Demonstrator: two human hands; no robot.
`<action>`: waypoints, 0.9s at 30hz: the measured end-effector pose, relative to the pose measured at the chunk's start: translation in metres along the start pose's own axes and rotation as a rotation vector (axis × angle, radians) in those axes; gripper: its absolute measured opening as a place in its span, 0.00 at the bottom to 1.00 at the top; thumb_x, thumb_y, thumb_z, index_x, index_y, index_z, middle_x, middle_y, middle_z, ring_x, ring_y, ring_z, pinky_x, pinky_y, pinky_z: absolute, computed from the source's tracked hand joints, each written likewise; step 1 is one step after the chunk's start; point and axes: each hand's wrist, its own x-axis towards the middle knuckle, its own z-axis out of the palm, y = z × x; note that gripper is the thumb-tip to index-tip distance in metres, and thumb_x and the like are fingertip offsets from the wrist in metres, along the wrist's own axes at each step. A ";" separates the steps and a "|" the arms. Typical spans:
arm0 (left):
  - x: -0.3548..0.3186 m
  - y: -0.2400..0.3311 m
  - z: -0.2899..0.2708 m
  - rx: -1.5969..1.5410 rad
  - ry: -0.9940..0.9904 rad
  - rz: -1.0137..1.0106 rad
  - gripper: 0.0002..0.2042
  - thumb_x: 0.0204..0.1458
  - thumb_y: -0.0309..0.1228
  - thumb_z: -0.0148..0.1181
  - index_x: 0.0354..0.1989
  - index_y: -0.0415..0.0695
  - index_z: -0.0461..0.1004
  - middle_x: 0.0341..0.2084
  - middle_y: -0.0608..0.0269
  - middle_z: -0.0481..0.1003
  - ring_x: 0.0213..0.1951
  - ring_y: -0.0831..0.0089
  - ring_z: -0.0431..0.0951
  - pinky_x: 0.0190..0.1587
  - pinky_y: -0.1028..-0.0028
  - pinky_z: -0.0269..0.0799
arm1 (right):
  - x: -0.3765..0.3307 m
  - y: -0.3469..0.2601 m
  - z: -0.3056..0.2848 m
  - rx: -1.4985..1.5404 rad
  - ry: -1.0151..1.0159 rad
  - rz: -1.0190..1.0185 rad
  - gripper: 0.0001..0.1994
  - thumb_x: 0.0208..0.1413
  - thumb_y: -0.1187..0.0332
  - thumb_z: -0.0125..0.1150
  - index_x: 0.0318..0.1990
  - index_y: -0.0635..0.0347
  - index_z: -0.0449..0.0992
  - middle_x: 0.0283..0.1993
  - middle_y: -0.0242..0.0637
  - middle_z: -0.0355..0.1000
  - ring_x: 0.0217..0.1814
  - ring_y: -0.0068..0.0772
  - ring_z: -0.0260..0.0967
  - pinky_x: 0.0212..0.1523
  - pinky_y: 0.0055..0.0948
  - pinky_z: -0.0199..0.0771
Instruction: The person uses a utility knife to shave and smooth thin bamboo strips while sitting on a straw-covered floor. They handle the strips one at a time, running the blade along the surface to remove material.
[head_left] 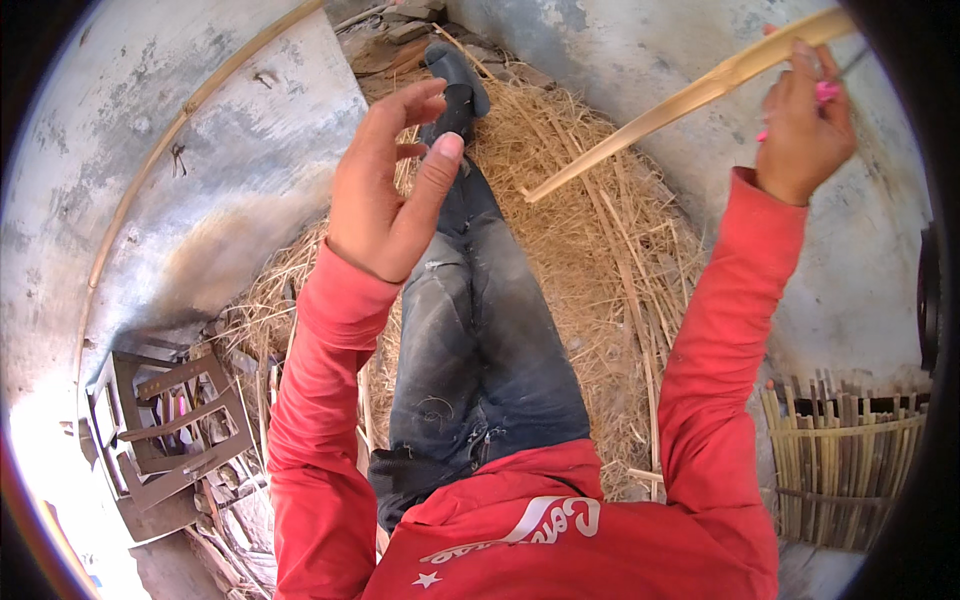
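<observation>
My right hand [806,135] is raised at the upper right, fingers closed round a long, pale split bamboo strip [690,96]. The strip slopes down to the left, and its narrow end hangs over the straw. In the same hand shows a bright pink piece [826,92] with a thin dark part sticking out; most of it is hidden by the fingers, so I cannot tell its kind. My left hand [385,195] is held up above my legs, thumb apart from the loosely bent fingers, with nothing in it.
My outstretched legs [480,300] lie on straw and shavings [560,260]. Pale, stained walls [260,150] rise on both sides, a long thin pole [150,165] along the left one. A broken brown frame [190,430] lies at left; a woven slatted basket [845,470] stands at right.
</observation>
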 end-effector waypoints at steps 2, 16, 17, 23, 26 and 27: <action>0.000 -0.003 0.010 -0.043 -0.012 -0.030 0.22 0.66 0.35 0.58 0.65 0.38 0.69 0.54 0.53 0.76 0.58 0.65 0.75 0.58 0.65 0.72 | -0.024 0.035 -0.009 -0.202 -0.047 0.018 0.08 0.63 0.67 0.66 0.39 0.65 0.82 0.22 0.25 0.69 0.19 0.11 0.53 0.21 0.20 0.52; 0.191 0.074 0.021 -0.486 0.103 0.206 0.29 0.65 0.41 0.61 0.68 0.37 0.62 0.53 0.50 0.74 0.55 0.63 0.76 0.57 0.63 0.74 | -0.194 0.047 -0.013 -0.054 -0.362 0.575 0.11 0.64 0.68 0.67 0.49 0.64 0.83 0.26 0.21 0.69 0.27 0.12 0.59 0.26 0.21 0.59; 0.200 0.082 0.021 -0.526 0.063 0.218 0.27 0.66 0.41 0.60 0.66 0.36 0.64 0.49 0.52 0.77 0.53 0.64 0.78 0.54 0.65 0.75 | -0.193 0.044 -0.012 -0.034 -0.402 0.590 0.12 0.64 0.68 0.66 0.50 0.65 0.83 0.27 0.21 0.70 0.28 0.12 0.60 0.27 0.20 0.60; 0.224 0.103 0.014 -0.723 0.006 0.348 0.20 0.70 0.42 0.52 0.59 0.38 0.69 0.39 0.54 0.80 0.39 0.70 0.83 0.36 0.70 0.78 | -0.177 0.016 -0.004 -0.231 -0.505 0.572 0.12 0.62 0.72 0.66 0.51 0.66 0.81 0.27 0.22 0.71 0.29 0.10 0.63 0.30 0.18 0.63; 0.238 0.122 0.006 -0.665 0.233 0.377 0.21 0.72 0.45 0.48 0.57 0.37 0.70 0.34 0.56 0.80 0.31 0.72 0.81 0.31 0.73 0.76 | -0.155 0.011 -0.013 -0.209 -0.418 0.582 0.18 0.64 0.72 0.61 0.61 0.65 0.75 0.29 0.24 0.72 0.28 0.10 0.62 0.28 0.17 0.62; 0.240 0.130 0.006 -0.655 0.312 0.400 0.21 0.72 0.45 0.47 0.57 0.37 0.70 0.34 0.56 0.80 0.30 0.73 0.80 0.31 0.73 0.76 | -0.145 0.007 -0.020 -0.116 -0.443 0.709 0.20 0.65 0.72 0.60 0.63 0.64 0.72 0.30 0.25 0.72 0.28 0.10 0.62 0.28 0.17 0.62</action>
